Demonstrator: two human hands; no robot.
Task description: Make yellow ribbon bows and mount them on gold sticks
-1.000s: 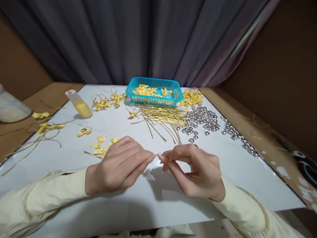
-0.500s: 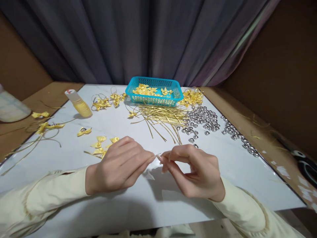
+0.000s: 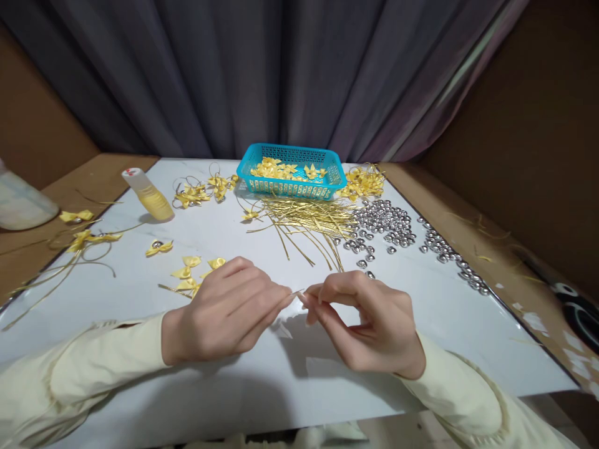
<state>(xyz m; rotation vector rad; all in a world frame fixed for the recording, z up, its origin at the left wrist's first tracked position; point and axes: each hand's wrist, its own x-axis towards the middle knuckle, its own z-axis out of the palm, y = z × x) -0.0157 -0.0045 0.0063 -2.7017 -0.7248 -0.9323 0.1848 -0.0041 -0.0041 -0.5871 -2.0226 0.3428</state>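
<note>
Over the front middle of the table my left hand (image 3: 236, 308) and my right hand (image 3: 367, 318) meet almost fingertip to fingertip. Both are closed in a pinch on a thin gold cord (image 3: 296, 292), of which only a short bit shows between the fingers. A gold cord end (image 3: 169, 290) sticks out to the left behind my left hand; whether it is the same cord I cannot tell. Loose yellow ribbon bows (image 3: 187, 272) lie just beyond my left hand. Past both hands is a bundle of gold cords (image 3: 309, 215).
A blue basket (image 3: 292, 189) holding yellow bows stands at the back. Silver beads (image 3: 384, 219) are scattered on the right, with scissors (image 3: 578, 308) at the right edge. On the left are a glue bottle (image 3: 148, 194) and corded bows (image 3: 88, 240). Finished-looking bows (image 3: 362, 183) lie beside the basket.
Both hands keep nearly the same pose. Slightly more of the thin strand shows between the fingertips.
</note>
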